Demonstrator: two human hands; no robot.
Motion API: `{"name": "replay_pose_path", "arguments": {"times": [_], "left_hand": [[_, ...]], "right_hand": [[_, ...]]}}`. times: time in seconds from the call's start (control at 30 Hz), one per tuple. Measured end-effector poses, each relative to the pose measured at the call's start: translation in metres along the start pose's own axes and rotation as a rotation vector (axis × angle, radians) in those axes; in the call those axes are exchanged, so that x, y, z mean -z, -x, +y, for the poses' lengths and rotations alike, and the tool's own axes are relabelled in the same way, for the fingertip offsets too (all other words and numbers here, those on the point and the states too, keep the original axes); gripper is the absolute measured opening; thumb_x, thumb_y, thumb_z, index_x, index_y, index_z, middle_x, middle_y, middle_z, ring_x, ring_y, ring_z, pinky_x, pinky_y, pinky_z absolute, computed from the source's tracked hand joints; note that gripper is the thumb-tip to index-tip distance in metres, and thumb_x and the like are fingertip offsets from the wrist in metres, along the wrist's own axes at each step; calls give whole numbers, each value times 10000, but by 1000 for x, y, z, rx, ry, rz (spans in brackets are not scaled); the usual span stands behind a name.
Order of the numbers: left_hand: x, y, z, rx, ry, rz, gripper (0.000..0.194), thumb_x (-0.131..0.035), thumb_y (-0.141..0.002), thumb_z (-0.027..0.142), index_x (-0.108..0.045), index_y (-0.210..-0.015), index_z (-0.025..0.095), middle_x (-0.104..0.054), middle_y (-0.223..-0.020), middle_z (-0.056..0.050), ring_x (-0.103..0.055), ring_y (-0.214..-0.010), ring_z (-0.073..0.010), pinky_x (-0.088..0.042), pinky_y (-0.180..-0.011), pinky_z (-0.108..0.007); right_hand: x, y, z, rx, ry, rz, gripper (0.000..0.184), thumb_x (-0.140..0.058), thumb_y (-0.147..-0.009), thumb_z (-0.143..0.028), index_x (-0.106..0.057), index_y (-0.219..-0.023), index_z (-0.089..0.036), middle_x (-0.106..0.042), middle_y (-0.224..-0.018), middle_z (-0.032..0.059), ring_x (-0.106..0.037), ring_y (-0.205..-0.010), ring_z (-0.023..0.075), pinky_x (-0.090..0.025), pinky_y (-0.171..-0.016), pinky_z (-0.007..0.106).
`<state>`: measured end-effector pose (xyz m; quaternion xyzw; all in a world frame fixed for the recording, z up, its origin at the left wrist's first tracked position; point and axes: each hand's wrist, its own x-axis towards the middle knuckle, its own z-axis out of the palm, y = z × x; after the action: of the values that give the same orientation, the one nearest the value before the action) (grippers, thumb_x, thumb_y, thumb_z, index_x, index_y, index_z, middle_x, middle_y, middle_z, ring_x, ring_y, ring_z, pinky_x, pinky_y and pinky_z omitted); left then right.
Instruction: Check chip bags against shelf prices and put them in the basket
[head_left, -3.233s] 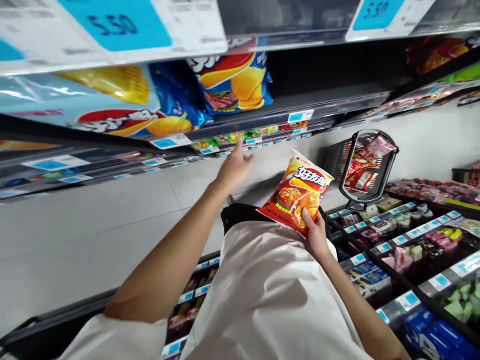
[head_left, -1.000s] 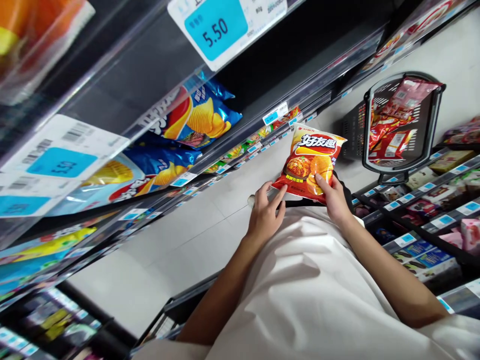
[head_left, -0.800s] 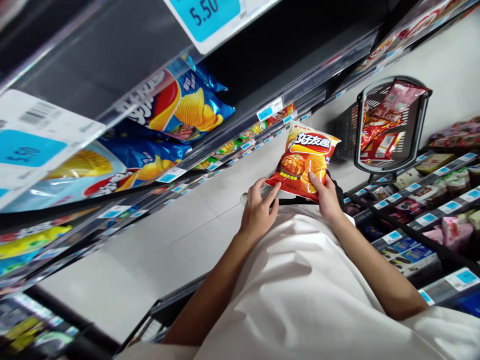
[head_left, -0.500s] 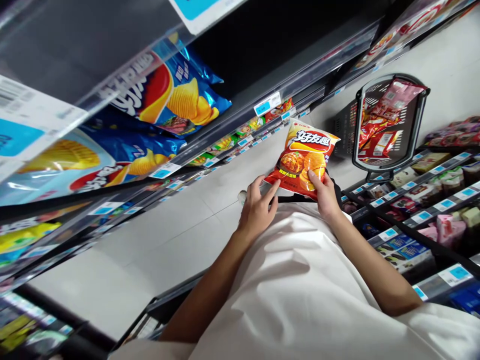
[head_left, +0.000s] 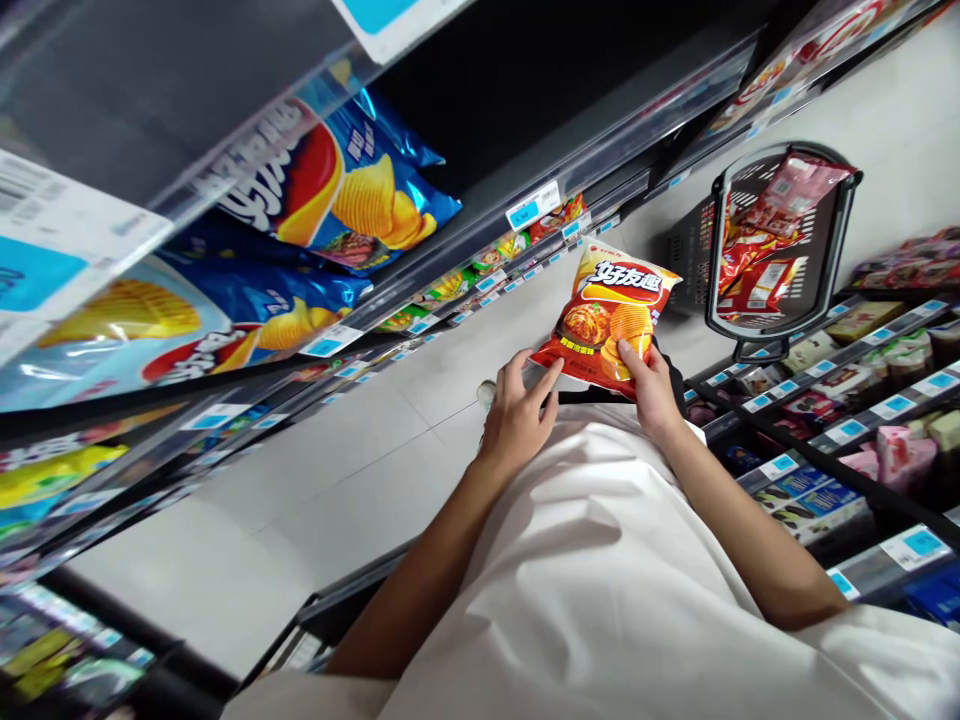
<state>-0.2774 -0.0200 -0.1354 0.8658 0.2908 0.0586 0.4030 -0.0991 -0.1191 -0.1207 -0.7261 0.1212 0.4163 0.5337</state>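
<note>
A red and cream bag of potato chips (head_left: 600, 315) is in front of my white top, its printed face turned up towards me. My right hand (head_left: 654, 392) grips its lower right part, thumb pressed on the front and the other fingers hidden behind. At the lower left corner of the bag is my left hand (head_left: 519, 412), back upward and fingers apart. Its index fingertip touches the bottom edge of the bag.
Blue chip bags (head_left: 345, 190) lie on the shelf (head_left: 480, 240) at upper left. A dark shopping basket (head_left: 814, 250) with red snack packs (head_left: 765, 285) stands at upper right. Shelves of packaged goods (head_left: 825, 410) line the right; pale floor tiles (head_left: 337, 490) run between.
Almost nothing differs. The view has shifted very slightly, and both hands stay in place at the chip bag.
</note>
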Motion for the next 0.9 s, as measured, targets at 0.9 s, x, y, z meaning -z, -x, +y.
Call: {"name": "replay_pose_path", "arguments": {"times": [0.9], "left_hand": [[-7, -1, -5, 107, -7, -152, 431, -524, -959, 198, -623, -1378, 222, -457, -1393, -177, -503, -1230, -309, -470, -1063, -503]], "right_hand": [[0, -4, 6, 81, 67, 6, 581, -876, -627, -546, -635, -1047, -225, -743, -1146, 56, -691, -1109, 286, -569, -1001, 434]]}}
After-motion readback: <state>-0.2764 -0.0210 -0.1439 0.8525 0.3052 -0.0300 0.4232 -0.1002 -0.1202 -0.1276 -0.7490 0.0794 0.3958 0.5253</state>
